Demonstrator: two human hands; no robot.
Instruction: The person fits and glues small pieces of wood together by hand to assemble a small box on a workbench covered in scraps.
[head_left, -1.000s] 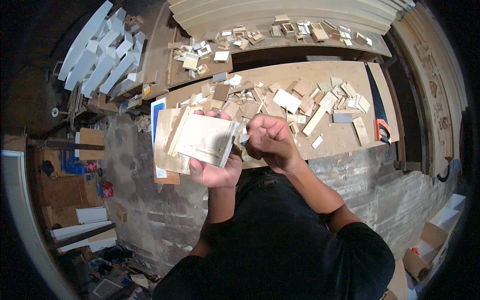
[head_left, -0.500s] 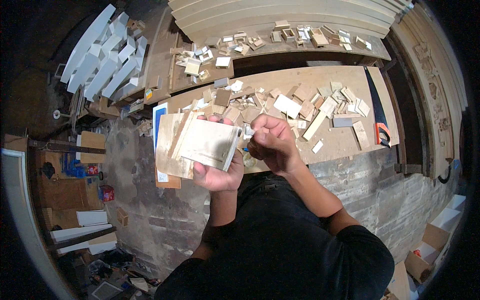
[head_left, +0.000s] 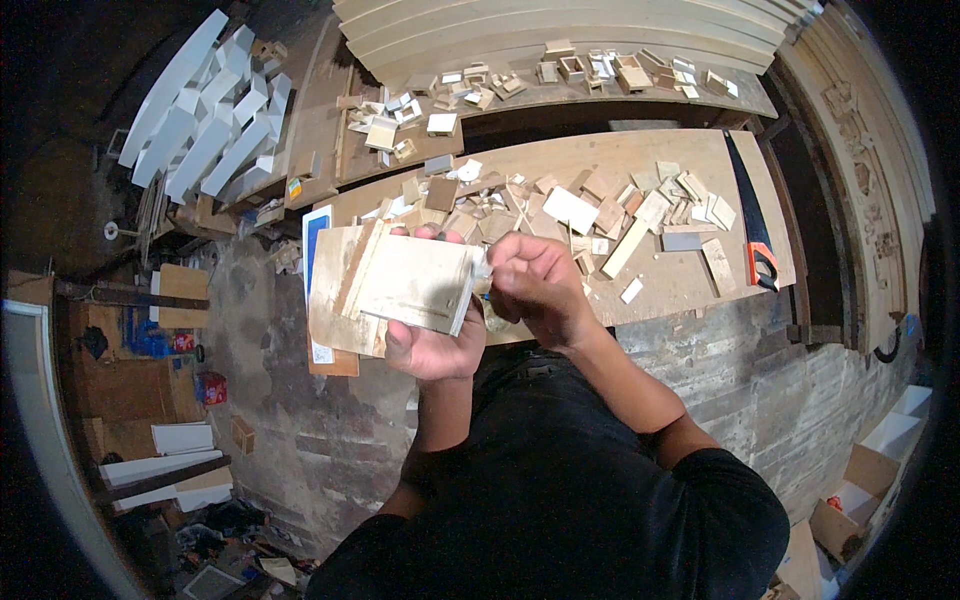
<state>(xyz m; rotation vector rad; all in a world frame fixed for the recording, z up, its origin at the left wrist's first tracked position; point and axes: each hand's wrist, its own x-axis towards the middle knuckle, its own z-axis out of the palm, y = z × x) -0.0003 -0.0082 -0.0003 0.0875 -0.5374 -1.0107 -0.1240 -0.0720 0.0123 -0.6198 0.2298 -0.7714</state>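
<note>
My left hand (head_left: 440,358) is closed round a pale wooden piece (head_left: 415,280), thumb at its near edge and fingertips showing over the far edge. The piece looks like a small flat box or board assembly, with a raised brown-edged strip across its left part. At its right edge, my right hand (head_left: 545,290) pinches a small whitish bit (head_left: 482,265), too small to name; its fingertips come against that edge. Under both hands lies the worktable (head_left: 600,150), strewn with small wood offcuts (head_left: 629,250).
A handsaw (head_left: 755,220) with an orange and black handle lies at the table's right end. Beyond, a shelf bears several tiny wooden boxes (head_left: 632,75). White angular panels (head_left: 200,120) are stacked at far left. A white-and-blue sheet (head_left: 316,240) sticks out left of the held piece.
My right fingertips have moved slightly left, closer against the right edge of the wooden piece, with the whitish bit. My left hand keeps its hold almost unmoved.
</note>
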